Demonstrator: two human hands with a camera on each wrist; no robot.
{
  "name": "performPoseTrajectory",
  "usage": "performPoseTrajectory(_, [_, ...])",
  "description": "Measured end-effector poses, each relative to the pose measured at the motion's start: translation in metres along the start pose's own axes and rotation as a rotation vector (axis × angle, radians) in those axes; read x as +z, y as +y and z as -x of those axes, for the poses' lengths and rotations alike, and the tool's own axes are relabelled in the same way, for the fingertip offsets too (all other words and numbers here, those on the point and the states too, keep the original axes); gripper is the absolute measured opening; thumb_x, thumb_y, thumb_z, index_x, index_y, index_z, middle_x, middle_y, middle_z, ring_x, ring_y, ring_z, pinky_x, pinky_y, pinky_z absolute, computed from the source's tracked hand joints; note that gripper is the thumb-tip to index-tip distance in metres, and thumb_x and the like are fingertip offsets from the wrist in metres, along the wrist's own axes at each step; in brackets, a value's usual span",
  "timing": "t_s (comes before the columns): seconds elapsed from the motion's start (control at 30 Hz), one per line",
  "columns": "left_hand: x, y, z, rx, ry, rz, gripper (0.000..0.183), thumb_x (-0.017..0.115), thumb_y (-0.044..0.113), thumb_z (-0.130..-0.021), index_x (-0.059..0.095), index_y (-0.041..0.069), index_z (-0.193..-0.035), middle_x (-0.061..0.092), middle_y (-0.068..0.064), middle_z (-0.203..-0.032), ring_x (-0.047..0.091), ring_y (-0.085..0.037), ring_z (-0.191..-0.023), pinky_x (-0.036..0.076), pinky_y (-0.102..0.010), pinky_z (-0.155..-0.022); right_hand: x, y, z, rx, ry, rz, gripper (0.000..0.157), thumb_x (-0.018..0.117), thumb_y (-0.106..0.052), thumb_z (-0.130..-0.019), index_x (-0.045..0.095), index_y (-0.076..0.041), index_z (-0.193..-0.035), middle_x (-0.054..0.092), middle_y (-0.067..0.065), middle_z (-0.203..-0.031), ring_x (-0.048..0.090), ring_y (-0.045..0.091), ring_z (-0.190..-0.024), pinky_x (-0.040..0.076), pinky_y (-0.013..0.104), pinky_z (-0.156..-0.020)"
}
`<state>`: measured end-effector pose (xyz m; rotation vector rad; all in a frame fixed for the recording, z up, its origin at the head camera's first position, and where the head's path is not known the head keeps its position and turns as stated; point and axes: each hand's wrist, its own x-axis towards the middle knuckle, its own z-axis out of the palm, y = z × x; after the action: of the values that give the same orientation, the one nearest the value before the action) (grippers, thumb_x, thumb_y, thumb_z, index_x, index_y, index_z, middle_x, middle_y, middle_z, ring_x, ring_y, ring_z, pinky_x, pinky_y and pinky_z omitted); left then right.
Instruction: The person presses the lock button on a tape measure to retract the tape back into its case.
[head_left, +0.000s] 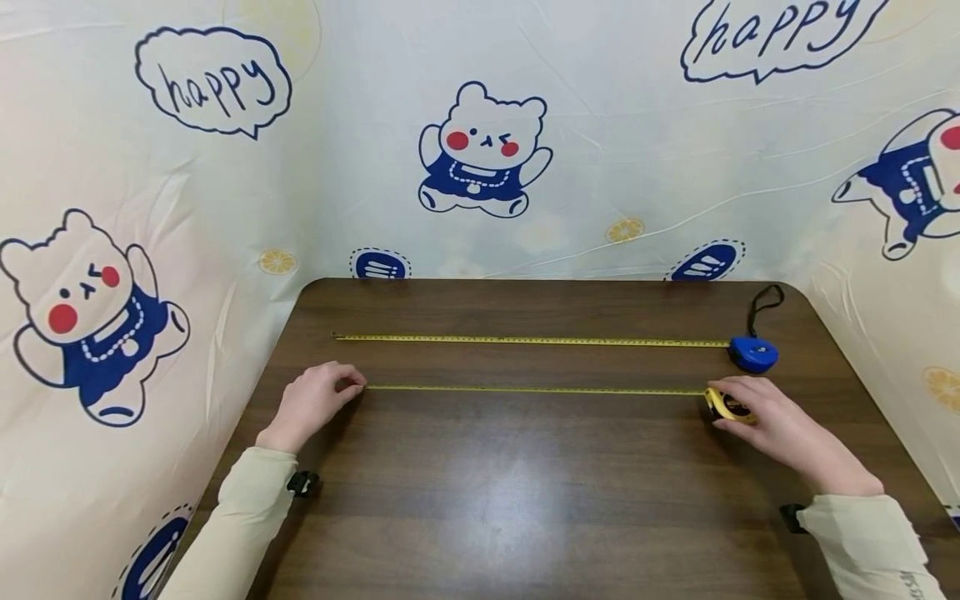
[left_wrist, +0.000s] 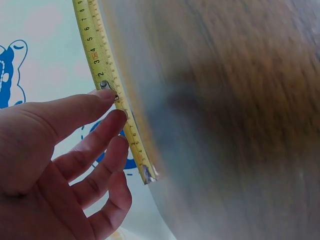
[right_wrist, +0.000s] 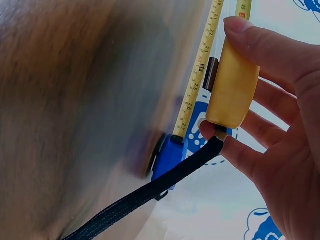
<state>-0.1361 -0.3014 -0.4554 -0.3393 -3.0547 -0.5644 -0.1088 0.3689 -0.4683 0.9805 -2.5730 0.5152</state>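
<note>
My right hand (head_left: pixel 776 425) grips a yellow tape measure (right_wrist: pixel 234 85), thumb on its top edge near the mouth, fingers around the far side. A black wrist strap (right_wrist: pixel 150 192) hangs from its end. The yellow blade (head_left: pixel 536 390) stretches leftward, pulled out straight above the table. At its other end my left hand (head_left: pixel 318 400) pinches the metal hook (left_wrist: pixel 104 86) between thumb and forefinger, the other fingers loosely bent. Beyond it, roughly parallel, a blue tape measure (head_left: pixel 753 354) rests on the table with its own blade (head_left: pixel 532 340) drawn out to the left.
The brown wood-grain table (head_left: pixel 480 500) has rounded far corners. A black cord loop (head_left: pixel 765 308) trails from the blue tape measure toward the back edge. Printed cloth (head_left: pixel 360 150) with bears and lettering hangs around the back and sides.
</note>
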Motion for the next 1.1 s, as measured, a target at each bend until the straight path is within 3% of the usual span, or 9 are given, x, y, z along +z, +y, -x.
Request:
performPoseTrajectory(0.27, [0.003, 0.007, -0.002, 0.011, 0.005, 0.006, 0.005, 0.079, 0.013, -0.093, 0.079, 0.013, -0.098, 0.074, -0.006, -0.097, 0.069, -0.027, -0.080, 0.053, -0.051, -0.062, 0.003, -0.005, -0.004, 0.006, -0.011, -0.002, 0.062, 0.096, -0.009, -0.064, 0.070, 0.004, -0.119, 0.072, 0.017, -0.110, 0.063, 0.035, -0.100, 0.026, 0.007, -0.102])
performPoseTrajectory(0.47, [0.006, 0.010, -0.002, 0.010, 0.012, -0.001, 0.004, 0.078, 0.013, -0.093, 0.079, 0.013, -0.097, 0.074, -0.005, -0.097, 0.069, -0.027, -0.080, 0.053, -0.051, -0.063, 0.007, -0.007, -0.008, -0.015, -0.005, -0.014, 0.060, 0.095, -0.013, -0.068, 0.070, 0.004, -0.120, 0.072, 0.016, -0.112, 0.064, 0.035, -0.101, 0.027, 0.009, -0.103])
performPoseTrajectory(0.67, [0.007, 0.014, -0.002, 0.026, 0.021, 0.006, 0.004, 0.079, 0.013, -0.093, 0.080, 0.013, -0.097, 0.075, -0.005, -0.098, 0.070, -0.028, -0.082, 0.054, -0.052, -0.065, 0.009, -0.010, -0.011, -0.010, -0.018, 0.005, 0.065, 0.096, -0.007, -0.061, 0.071, 0.003, -0.120, 0.072, 0.015, -0.112, 0.065, 0.034, -0.101, 0.033, 0.014, -0.100])
performPoseTrajectory(0.8, [0.008, 0.017, -0.003, 0.041, 0.021, 0.009, 0.005, 0.079, 0.014, -0.093, 0.080, 0.013, -0.098, 0.075, -0.004, -0.098, 0.070, -0.026, -0.081, 0.054, -0.052, -0.066, 0.009, -0.013, -0.013, -0.012, -0.017, 0.009, 0.064, 0.096, -0.007, -0.062, 0.071, 0.002, -0.120, 0.072, 0.014, -0.112, 0.065, 0.033, -0.101, 0.035, 0.015, -0.098])
performPoseTrajectory(1.1, [0.009, 0.025, -0.003, 0.055, 0.038, 0.005, 0.004, 0.079, 0.014, -0.093, 0.080, 0.015, -0.097, 0.073, -0.001, -0.093, 0.067, -0.022, -0.076, 0.053, -0.049, -0.065, 0.014, -0.020, -0.019, -0.010, -0.017, -0.006, 0.063, 0.096, -0.008, -0.065, 0.070, 0.002, -0.121, 0.071, 0.014, -0.113, 0.064, 0.033, -0.103, 0.033, 0.014, -0.100])
